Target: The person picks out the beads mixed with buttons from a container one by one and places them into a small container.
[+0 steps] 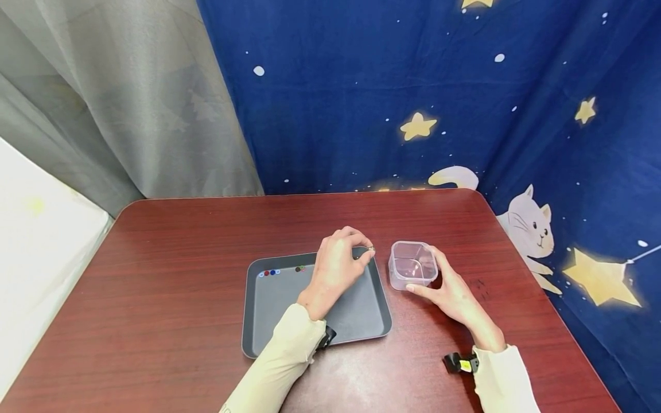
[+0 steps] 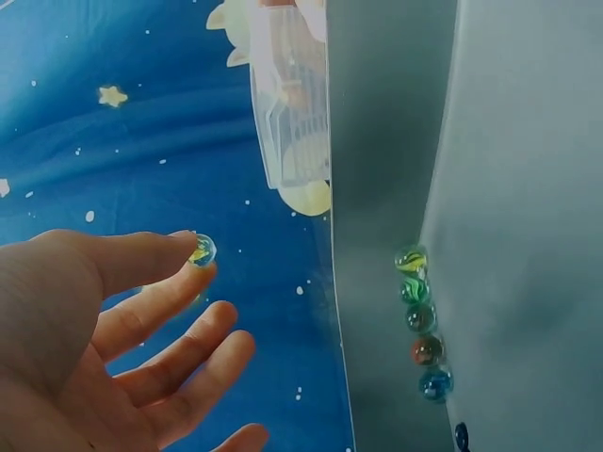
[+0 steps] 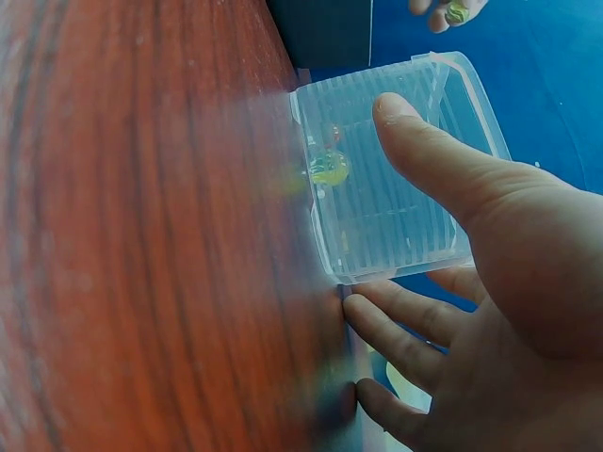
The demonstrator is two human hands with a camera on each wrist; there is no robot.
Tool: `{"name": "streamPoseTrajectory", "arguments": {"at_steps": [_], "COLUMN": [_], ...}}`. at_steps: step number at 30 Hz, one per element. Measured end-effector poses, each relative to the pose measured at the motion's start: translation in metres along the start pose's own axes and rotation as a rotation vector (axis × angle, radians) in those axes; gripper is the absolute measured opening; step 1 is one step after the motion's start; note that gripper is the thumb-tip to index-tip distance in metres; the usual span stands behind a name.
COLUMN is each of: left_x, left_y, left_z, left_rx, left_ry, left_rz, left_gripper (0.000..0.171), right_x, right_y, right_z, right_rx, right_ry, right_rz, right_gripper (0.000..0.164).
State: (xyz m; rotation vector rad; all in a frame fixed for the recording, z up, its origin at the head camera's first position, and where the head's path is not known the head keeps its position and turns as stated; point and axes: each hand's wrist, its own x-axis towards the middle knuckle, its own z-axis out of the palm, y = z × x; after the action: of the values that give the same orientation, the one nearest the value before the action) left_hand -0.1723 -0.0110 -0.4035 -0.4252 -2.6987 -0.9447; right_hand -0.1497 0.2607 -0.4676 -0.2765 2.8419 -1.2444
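Observation:
Over the far right corner of a grey tray (image 1: 279, 321), my left hand (image 1: 334, 265) pinches a clear glass marble with a yellow swirl (image 2: 203, 250) between thumb and forefinger, the other fingers loosely bent. Right of the tray stands a see-through plastic box (image 1: 399, 280), open at the top. My right hand (image 1: 450, 291) holds the box from its right side, thumb on the near wall and fingers round the far side. Through its wall in the right wrist view shows a yellow-green marble (image 3: 330, 168) at the bottom. Several marbles (image 2: 421, 318) lie in a row along the tray's far edge.
The dark red wooden table (image 1: 170, 298) ends just beyond the tray and box. A blue star-print curtain (image 1: 351, 103) and a grey curtain (image 1: 155, 103) hang behind it. My left forearm crosses over the tray and hides part of it.

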Motion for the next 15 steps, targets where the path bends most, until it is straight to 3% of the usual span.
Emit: {"name": "streamPoseTrajectory", "arguments": {"at_steps": [15], "left_x": [-0.003], "left_y": [0.015], "left_z": [0.009], "left_rx": [0.021], "left_ry": [-0.039], "left_rz": [0.053], "left_gripper": [0.004], "right_x": [0.001], "right_y": [0.001], "right_z": [0.001], "right_rx": [0.016], "right_ry": [0.0], "right_rz": [-0.023], "right_gripper": [0.096]}}
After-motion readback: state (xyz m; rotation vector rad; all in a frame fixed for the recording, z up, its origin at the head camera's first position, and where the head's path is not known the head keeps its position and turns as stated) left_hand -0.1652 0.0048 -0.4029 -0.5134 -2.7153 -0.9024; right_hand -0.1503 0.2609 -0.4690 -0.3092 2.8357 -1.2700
